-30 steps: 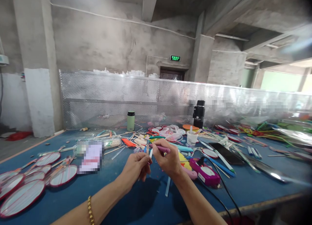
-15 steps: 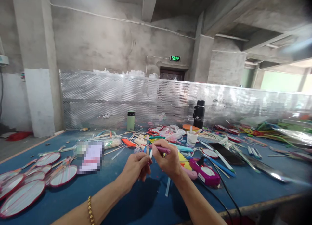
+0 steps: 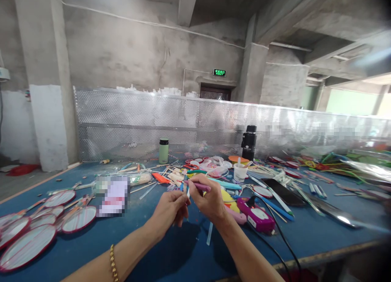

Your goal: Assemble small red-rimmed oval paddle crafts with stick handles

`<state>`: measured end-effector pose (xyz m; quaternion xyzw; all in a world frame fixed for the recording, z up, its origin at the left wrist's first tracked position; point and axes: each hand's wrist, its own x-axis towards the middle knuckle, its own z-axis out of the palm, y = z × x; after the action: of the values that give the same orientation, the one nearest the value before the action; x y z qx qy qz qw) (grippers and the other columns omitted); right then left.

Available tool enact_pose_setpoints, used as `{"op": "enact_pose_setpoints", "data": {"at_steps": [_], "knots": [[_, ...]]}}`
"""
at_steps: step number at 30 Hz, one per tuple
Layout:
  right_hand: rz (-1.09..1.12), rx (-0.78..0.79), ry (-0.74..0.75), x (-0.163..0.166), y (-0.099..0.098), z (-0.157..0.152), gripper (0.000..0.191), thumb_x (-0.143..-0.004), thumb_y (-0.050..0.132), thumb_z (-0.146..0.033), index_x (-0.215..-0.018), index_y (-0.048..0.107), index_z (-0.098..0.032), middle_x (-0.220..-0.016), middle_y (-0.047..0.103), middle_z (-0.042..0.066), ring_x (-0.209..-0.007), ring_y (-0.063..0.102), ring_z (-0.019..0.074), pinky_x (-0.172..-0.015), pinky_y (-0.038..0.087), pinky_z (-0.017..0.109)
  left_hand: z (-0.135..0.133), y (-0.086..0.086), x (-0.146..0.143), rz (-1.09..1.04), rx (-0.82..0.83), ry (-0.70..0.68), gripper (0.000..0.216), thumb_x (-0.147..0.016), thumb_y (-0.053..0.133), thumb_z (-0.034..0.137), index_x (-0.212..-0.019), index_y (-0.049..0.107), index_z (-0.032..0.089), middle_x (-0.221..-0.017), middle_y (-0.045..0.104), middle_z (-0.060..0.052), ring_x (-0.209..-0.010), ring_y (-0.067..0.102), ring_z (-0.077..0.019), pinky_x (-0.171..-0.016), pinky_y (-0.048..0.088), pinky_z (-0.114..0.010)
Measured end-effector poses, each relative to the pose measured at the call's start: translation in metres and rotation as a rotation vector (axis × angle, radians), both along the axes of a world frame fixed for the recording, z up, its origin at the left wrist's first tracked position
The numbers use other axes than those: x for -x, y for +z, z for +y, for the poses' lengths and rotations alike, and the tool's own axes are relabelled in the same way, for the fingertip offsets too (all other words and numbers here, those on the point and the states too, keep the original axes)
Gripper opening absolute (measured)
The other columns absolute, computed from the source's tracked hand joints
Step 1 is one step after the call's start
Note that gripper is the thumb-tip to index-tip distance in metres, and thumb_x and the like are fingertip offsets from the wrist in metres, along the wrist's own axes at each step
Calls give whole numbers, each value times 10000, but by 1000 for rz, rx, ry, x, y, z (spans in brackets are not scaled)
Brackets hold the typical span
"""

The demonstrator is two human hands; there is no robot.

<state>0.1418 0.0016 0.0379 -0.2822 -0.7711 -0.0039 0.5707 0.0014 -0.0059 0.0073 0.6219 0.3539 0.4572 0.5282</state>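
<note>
Upright between the thumb and fingers of my left hand point(image 3: 172, 206) is a thin pale flat stick point(image 3: 185, 178). My right hand point(image 3: 207, 196) is closed around a purple pen-shaped tool point(image 3: 200, 186), its left end at the stick. Both hands are close together above the blue tabletop point(image 3: 171, 253). Beyond them lies a pile of wooden sticks point(image 3: 175, 176) with an orange piece point(image 3: 161, 178). Right of my right wrist are a purple box-shaped device point(image 3: 256, 215) with black cables and a pink rounded piece point(image 3: 236, 215). A clear strip point(image 3: 209, 233) lies below the hands.
Round red-rimmed fans point(image 3: 29, 247) overlap at the left. A green bottle point(image 3: 163, 151), a black flask point(image 3: 249, 143) and a white cup point(image 3: 240, 173) stand farther back. A dark phone point(image 3: 282, 191) lies to the right. Perforated metal panels point(image 3: 137, 119) border the far edge.
The purple tool's left end has moved slightly left and up, now touching or crossing the stick. My left hand keeps its place, still holding the stick.
</note>
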Motion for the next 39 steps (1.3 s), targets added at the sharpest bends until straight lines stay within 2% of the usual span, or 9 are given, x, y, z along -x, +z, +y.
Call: {"op": "enact_pose_setpoints", "data": {"at_steps": [19,39], "knots": [[-19,17,-51,-3,-1,2,127,-847,523,-191,-747,601,-185,-689,615,7,-546,496,105,-529,386,235,0,0,1,6,3,8,360,-761,537,495,-721,566,138,-495,578,11,-304,456,-64,-330,224,-172],[-11,18,-31,-4,-1,1,131,-849,519,-201,-748,601,-183,-676,611,8,-550,507,109,-525,389,241,0,0,1,-30,0,8,380,-757,556,518,-697,557,143,-482,571,14,-306,451,-65,-332,223,-177]]}}
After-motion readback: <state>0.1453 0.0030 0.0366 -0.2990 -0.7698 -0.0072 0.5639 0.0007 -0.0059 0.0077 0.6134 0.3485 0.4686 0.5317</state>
